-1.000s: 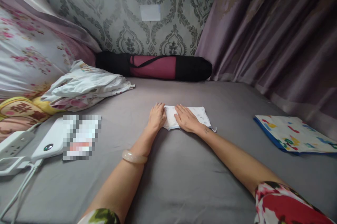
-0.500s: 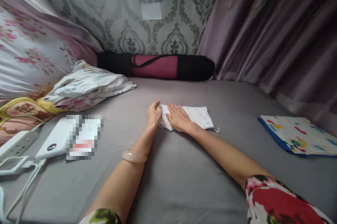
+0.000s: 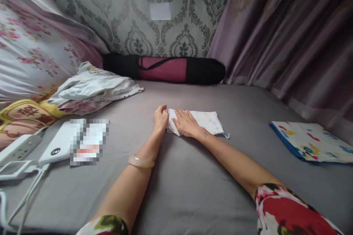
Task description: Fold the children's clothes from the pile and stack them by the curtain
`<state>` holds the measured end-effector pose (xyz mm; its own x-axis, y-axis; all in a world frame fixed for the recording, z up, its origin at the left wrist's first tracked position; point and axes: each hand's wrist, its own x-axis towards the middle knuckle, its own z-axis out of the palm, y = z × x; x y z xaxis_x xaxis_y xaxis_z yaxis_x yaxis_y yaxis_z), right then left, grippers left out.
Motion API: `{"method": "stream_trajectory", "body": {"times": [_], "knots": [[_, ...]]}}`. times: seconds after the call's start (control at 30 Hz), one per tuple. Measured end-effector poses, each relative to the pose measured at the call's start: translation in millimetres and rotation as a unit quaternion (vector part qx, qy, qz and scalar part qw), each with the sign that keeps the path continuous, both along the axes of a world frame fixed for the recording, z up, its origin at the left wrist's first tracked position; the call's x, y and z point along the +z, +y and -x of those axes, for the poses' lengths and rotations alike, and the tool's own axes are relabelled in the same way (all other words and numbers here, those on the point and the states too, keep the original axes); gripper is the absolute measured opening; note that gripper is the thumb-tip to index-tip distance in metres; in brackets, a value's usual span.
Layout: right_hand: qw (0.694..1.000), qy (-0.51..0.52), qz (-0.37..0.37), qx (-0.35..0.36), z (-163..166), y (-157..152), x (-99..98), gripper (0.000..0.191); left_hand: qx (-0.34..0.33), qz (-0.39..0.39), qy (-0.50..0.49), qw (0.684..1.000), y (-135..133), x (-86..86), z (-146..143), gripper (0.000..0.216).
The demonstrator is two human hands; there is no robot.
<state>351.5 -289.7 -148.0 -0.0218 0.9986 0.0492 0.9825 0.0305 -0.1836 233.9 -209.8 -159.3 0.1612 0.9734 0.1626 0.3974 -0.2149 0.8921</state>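
Of the person's hands, the right hand [image 3: 185,123] lies flat on a folded white cloth [image 3: 208,120], while the left hand [image 3: 160,118] curls at its left edge, its grip unclear. Beneath is a grey sheet [image 3: 198,187]; beyond, a black-and-maroon bag [image 3: 162,69] lies along the wall [image 3: 116,10].

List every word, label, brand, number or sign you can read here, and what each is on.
Nothing can be quoted with certainty.
Yellow cushion: brown characters, too unclear to read.
Round display on white device: too small.
Pixelated item: blanked out.
White cloth: faint print, illegible.
Left hand, right hand: small dark marks, no readable words.
Colourful folded item: bright shapes, no certain letters.
White sheet: no legible writing.
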Motion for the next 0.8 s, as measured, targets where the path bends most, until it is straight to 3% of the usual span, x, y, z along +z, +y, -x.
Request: {"method": "stream_trajectory", "body": {"times": [0.37,0.6,0.8], "knots": [[0.999,0.01,-0.019,0.042,29.8,13.7,4.0,0.061,0.006,0.002,-0.009,1.0,0.3,-1.2,-0.1,0.043],[0.999,0.039,-0.018,0.03,31.8,15.3,-8.5,0.062,0.002,-0.002,0.015,1.0,2.1,-3.2,-0.3,0.044],[0.993,0.11,-0.005,0.032,25.4,15.0,-1.6,0.057,0.015,-0.017,0.075,0.997,1.2,0.1,3.6,0.044]]}}
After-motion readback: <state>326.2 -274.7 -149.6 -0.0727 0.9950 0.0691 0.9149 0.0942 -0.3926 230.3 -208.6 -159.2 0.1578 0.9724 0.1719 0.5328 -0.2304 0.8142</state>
